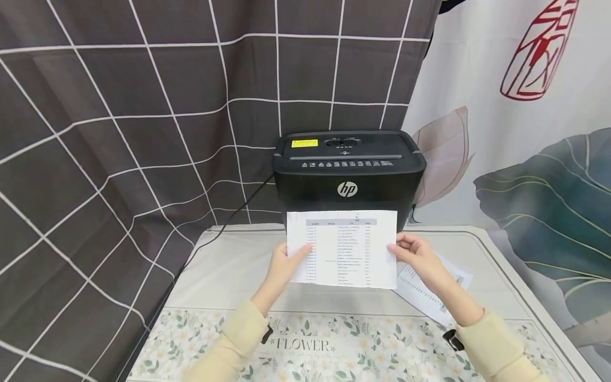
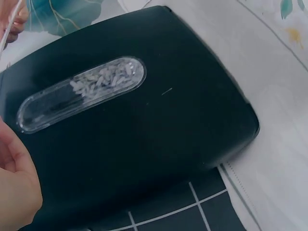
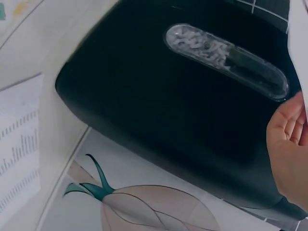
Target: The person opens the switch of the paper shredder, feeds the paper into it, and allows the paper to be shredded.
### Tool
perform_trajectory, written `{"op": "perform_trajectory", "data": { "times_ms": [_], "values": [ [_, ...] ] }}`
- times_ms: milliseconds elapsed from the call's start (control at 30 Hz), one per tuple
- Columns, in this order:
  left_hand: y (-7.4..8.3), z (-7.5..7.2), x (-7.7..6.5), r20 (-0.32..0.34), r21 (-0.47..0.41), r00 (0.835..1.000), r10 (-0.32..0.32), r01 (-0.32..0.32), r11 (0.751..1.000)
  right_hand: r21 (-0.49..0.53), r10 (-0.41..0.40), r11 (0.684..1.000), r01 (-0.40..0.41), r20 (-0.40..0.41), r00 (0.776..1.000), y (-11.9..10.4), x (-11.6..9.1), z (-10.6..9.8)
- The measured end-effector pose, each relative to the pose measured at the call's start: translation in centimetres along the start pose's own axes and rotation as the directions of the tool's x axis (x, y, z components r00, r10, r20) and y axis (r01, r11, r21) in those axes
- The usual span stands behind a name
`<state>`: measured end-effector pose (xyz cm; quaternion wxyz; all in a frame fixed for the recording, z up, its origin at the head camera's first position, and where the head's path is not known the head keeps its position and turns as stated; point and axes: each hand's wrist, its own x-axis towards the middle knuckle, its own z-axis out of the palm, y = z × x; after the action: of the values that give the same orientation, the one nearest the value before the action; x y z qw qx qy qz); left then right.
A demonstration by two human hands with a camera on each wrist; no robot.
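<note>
A printed sheet of paper (image 1: 341, 249) with a table of text is held up in front of the black HP paper shredder (image 1: 348, 159). My left hand (image 1: 285, 265) pinches its left edge, thumb on the printed face. At the right edge, my right hand (image 1: 422, 260) pinches the sheet with the thumb in front and fingers curled behind. The sheet overlaps the lower front of the shredder in the head view. Through the shredder's clear window (image 2: 113, 79), white paper shreds show in the left wrist view.
Another printed sheet (image 1: 429, 289) lies on the table, partly behind the right forearm. A black cord (image 1: 224, 225) runs from the shredder's left side down past the table edge. A floral runner (image 1: 334, 345) covers the table's front; a dark grid curtain (image 1: 167, 132) hangs behind.
</note>
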<state>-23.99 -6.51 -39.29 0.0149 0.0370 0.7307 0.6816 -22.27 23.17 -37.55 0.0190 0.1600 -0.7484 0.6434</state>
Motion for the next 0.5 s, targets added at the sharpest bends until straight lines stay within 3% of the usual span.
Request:
{"op": "perform_trajectory", "data": {
  "times_ms": [267,500],
  "values": [
    [2.0,-0.7,0.4,-0.007,0.073,0.997,0.076,-0.075,0.994,-0.202,0.04,0.978,-0.059,-0.098,0.994,-1.9,0.3,-0.4],
    [4.4,-1.3,1.3,0.022,0.128,0.986,0.163,-0.165,0.978,-0.255,-0.038,0.967,0.012,-0.098,0.994,-4.0,1.2,-1.1]
  ]
}}
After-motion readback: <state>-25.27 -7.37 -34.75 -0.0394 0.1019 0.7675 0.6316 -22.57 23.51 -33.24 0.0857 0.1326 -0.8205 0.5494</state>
